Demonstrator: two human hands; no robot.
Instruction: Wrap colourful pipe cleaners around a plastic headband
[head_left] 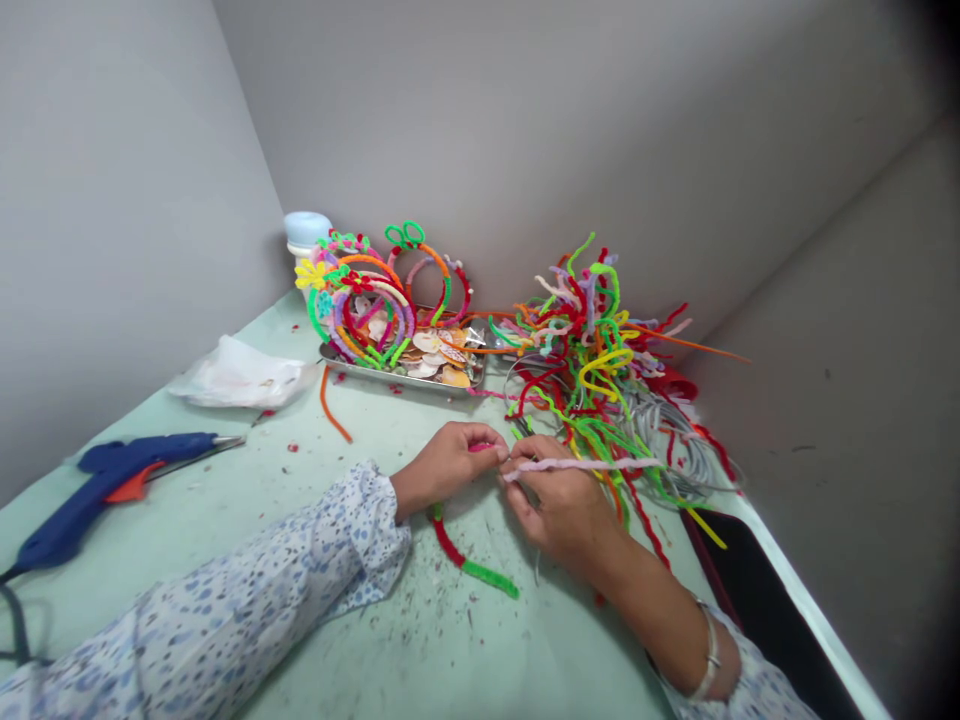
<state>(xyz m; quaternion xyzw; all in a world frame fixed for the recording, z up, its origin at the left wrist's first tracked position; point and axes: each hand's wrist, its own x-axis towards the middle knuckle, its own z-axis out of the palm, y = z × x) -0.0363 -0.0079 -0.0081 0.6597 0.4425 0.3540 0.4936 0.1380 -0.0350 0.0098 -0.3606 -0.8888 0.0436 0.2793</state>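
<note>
My left hand is closed in a pinch on a headband wrapped in pipe cleaner. One end of this band, red and green, curves out below the hand, and a bit of pink shows at the fingertips. Close against it, my right hand pinches a pale pink pipe cleaner, whose free length points right across the knuckles. The fingertips of both hands nearly meet. A thin bare end, perhaps the headband's other leg, hangs beneath my right hand. The hands hide the join between band and pipe cleaner.
Finished headbands stand in a metal tray of flat decorations. Right of it lies a tangled heap of pipe cleaners beside bare wire bands. A blue glue gun, a plastic bag and a dark flat object lie around.
</note>
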